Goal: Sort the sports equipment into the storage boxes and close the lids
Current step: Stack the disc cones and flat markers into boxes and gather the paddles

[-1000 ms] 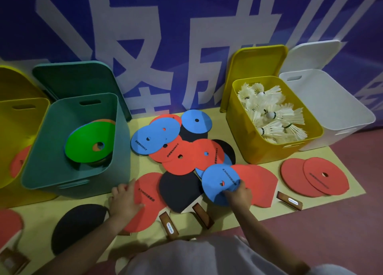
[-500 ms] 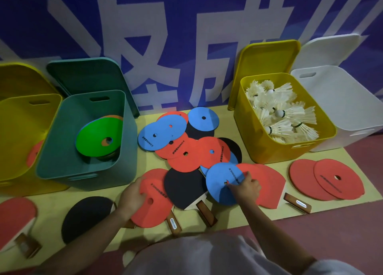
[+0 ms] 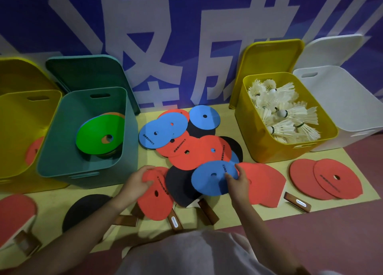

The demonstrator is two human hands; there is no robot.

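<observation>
Blue disc (image 3: 213, 176) sits on top of the pile, pinched at its edge by the right hand (image 3: 238, 183). The left hand (image 3: 137, 181) grips a red disc (image 3: 155, 198) beside it. The thin discs could slip and drop. Since before, both discs have lifted a little.

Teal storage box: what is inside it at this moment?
Inside the teal storage box a green disc with a centre hole leans on top of a stack; orange disc edges show behind it. How many discs lie beneath is covered.
</observation>
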